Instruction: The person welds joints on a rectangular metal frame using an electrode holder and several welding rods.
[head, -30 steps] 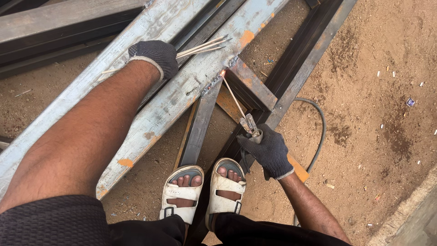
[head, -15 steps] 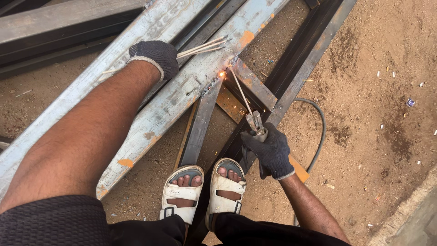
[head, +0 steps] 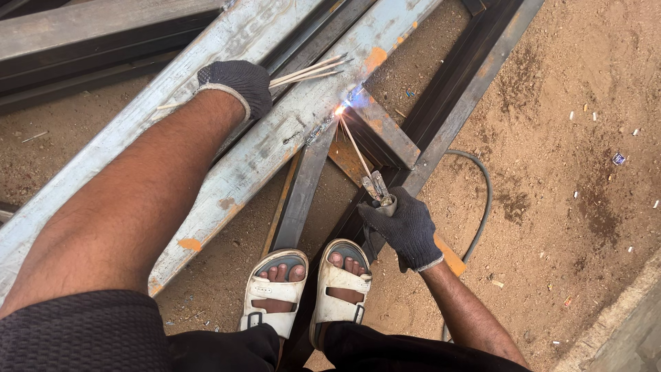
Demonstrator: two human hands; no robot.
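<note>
My right hand (head: 405, 227), in a dark knit glove, grips a welding electrode holder (head: 380, 190). Its thin rod (head: 354, 146) slants up and left to a bright spark (head: 340, 109), where a short dark steel bar (head: 383, 135) meets a long grey steel tube (head: 289, 138). My left hand (head: 235, 85), also gloved, rests on the grey tubes and holds a bundle of spare welding rods (head: 310, 70) that point right. My two feet in white sandals (head: 303, 289) stand on a dark bar between the tubes.
A second grey tube (head: 124, 131) lies alongside the first. Dark steel frame bars (head: 475, 76) run up to the right. A grey cable (head: 482, 207) curves over the sandy ground (head: 571, 172). More dark bars (head: 82, 41) lie at the upper left. A concrete edge (head: 633, 324) sits bottom right.
The right hand has pushed the holder and rod up toward the joint. The rod tip now touches the joint and the spark has grown brighter. The left hand has not moved.
</note>
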